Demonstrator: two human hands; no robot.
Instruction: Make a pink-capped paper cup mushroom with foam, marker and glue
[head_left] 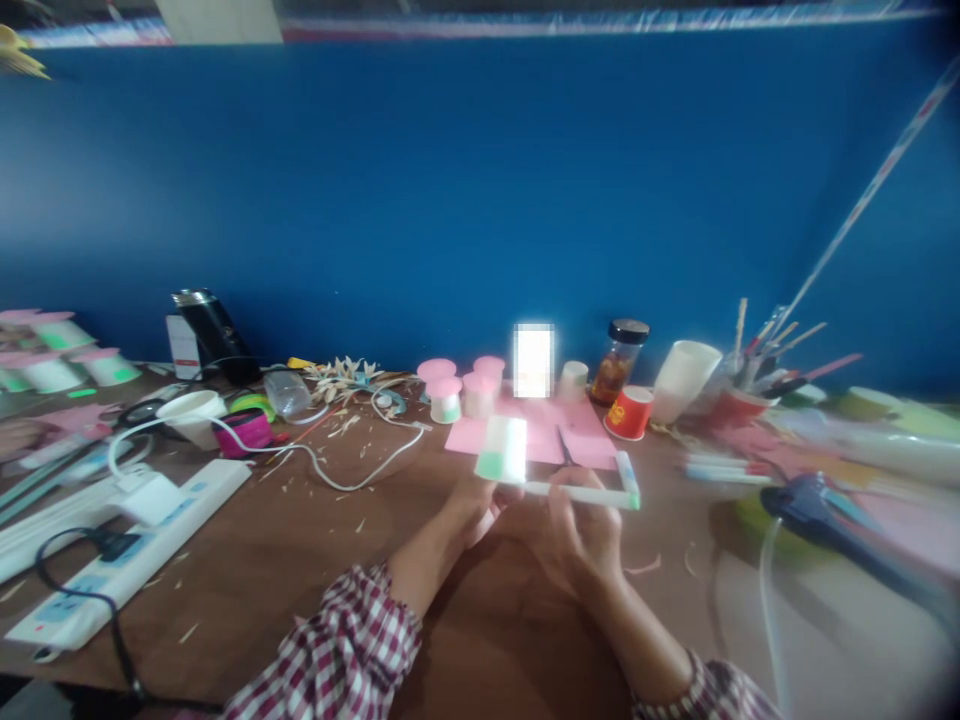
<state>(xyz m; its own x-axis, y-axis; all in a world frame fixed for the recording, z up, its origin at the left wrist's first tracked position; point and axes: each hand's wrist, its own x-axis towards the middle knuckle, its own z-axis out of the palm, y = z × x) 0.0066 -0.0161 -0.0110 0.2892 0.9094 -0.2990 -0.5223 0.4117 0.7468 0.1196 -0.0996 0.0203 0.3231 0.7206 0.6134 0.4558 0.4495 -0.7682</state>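
My left hand (pixel 487 505) is closed around the bottom of a white paper cup (pixel 514 440) that has a green patch on its side. In my right hand (pixel 589 520) is a slim white marker (pixel 600 495) with a green end, its other end pointing at the cup. Another short white piece (pixel 627 470) stands by the marker's green end; whether it is a cap or a second marker I cannot tell. Just beyond my hands lies pink paper (pixel 592 425), with a dark, thin tool (pixel 564 447) on it, blurred.
Several cups with pink discs (pixel 442 385) stand behind, beside a brown-filled jar (pixel 621 360) and a red cup (pixel 628 412). A power strip (pixel 187 510) with cords lies left. At right are a glue gun (pixel 817 510) and a pot of brushes (pixel 739 405). Wood shavings litter the table.
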